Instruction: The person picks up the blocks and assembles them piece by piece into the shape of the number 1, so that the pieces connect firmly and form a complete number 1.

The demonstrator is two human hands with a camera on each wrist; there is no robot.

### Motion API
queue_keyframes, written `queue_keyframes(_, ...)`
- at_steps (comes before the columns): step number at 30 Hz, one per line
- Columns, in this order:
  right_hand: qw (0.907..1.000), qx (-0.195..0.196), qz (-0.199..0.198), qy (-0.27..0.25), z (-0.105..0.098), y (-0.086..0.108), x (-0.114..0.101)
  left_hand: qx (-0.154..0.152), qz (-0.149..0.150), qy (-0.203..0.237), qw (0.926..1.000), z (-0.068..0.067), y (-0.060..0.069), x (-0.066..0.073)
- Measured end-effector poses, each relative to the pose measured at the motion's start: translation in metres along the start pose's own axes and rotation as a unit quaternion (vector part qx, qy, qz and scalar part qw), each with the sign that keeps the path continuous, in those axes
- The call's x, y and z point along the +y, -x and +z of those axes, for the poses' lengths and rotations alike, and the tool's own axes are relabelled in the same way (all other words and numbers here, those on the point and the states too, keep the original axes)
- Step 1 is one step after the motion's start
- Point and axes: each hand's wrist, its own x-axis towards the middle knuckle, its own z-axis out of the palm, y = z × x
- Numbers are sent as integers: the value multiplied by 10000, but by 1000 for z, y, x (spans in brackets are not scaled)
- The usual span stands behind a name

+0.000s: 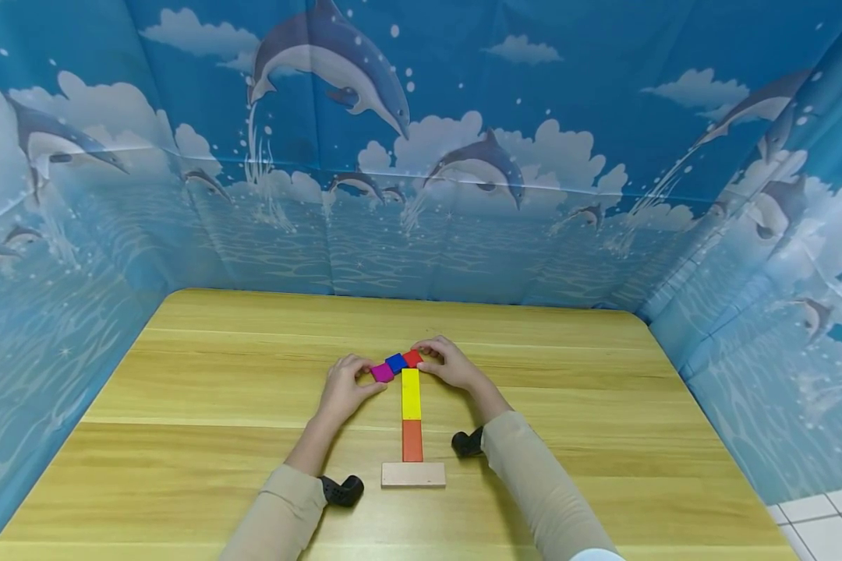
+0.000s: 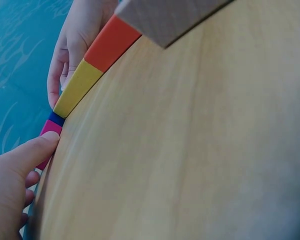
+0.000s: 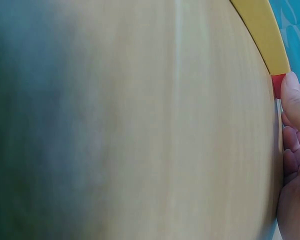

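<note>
A magenta block (image 1: 382, 373), a blue block (image 1: 396, 363) and a red block (image 1: 412, 358) form a short slanted row on the table, rising to the right. My left hand (image 1: 342, 388) pinches the magenta block at the row's left end, its thumb on the near side. At the other end, my right hand (image 1: 453, 368) pinches the red block between thumb and finger. Just below the row a long yellow block (image 1: 410, 393) points toward me. An orange block (image 1: 412, 441) continues its line, down to a plain wooden block (image 1: 413, 475) lying crosswise.
The wood-grain table (image 1: 575, 405) stretches out on both sides of the blocks. Behind it hangs a blue curtain (image 1: 449, 249) printed with dolphins. Black wrist-worn devices (image 1: 344, 491) sit on both forearms, close to the wooden block. White floor tiles show at the lower right.
</note>
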Motion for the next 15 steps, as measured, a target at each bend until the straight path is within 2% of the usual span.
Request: queue_keyframes(15, 10000, 15, -93, 18, 0, 1, -1, 28, -15, -2, 10000, 2, 2, 0)
